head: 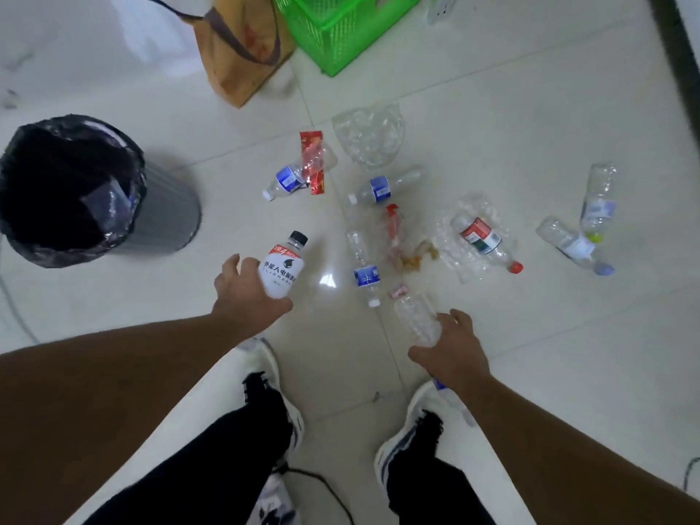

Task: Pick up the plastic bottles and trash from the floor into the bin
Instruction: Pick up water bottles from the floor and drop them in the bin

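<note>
The left hand [248, 297] is wrapped around a white-labelled bottle [282, 265] with a black cap, held above the floor [530, 354]; the right hand [454, 352] is closed on a crumpled clear bottle [416, 318], near the person's shoes. Beyond the hands, more bottles lie scattered on the tiles; a blue-labelled bottle [365, 269] lies just past the right hand, a red wrapper [312, 162] farther off, a red-capped bottle [486, 240] to the right. The bin [166, 214], lined with a black bag, stands at the left; a green basket [333, 28] sits at the far side.
</note>
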Demonstrator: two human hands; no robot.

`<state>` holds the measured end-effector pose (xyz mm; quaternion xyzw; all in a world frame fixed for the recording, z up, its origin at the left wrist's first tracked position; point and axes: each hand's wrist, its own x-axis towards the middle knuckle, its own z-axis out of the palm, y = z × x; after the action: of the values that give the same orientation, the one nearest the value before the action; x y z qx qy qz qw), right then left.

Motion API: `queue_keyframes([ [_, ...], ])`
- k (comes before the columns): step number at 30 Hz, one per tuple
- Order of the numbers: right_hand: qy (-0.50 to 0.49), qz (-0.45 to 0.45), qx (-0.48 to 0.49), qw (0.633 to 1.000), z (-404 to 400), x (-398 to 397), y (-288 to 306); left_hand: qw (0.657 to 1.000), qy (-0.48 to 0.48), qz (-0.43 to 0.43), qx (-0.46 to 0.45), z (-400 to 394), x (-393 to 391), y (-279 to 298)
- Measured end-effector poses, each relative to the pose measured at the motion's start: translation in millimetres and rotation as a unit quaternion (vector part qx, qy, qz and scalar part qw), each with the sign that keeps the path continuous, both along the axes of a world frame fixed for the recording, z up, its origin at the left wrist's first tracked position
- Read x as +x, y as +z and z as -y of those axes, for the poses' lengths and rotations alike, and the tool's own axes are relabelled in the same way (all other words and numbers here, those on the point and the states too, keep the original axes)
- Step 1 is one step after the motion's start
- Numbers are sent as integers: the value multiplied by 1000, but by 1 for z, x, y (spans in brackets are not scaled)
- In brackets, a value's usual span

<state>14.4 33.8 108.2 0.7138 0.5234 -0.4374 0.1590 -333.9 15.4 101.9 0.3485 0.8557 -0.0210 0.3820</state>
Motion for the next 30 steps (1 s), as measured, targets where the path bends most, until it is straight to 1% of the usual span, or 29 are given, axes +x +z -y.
queue_keyframes([
  [2,26,9,-11,1000,-2,-7,-43,1000,12,6,-10,-3,-1,-43],
  [5,53,-6,7,999,-9,-14,-117,1000,8,13,-19,-3,-1,-118],
  [8,68,-51,27,996,-18,-13,-180,1000,23,9,-11,-3,7,-189],
  [10,98,-78,40,991,-20,-9,-215,998,61,2,4,-1,12,-228],
  [11,122,-84,43,988,-19,-8,-231,998,65,0,7,3,16,-246],
  [13,160,-88,70,981,-16,-3,-258,998,48,-20,25,12,28,-277],
  [14,175,-86,98,976,-13,0,-267,998,40,-44,33,16,35,-288],
  [16,218,-65,151,962,-8,2,-277,994,42,-91,45,21,45,-296],
  [18,234,-46,168,956,-3,2,-274,994,44,-91,48,23,51,-289],
  [20,206,-45,187,960,2,1,-262,993,40,-104,42,23,53,-271],
  [22,157,-55,197,966,8,1,-234,990,44,-124,48,27,51,-239],
  [23,142,-60,192,969,11,0,-214,990,47,-125,52,28,50,-218],
  [28,133,-61,189,971,21,-9,-94,991,55,-110,46,29,35,-95],
  [30,106,-50,155,981,17,-20,-41,991,63,-106,45,33,29,-40],
])
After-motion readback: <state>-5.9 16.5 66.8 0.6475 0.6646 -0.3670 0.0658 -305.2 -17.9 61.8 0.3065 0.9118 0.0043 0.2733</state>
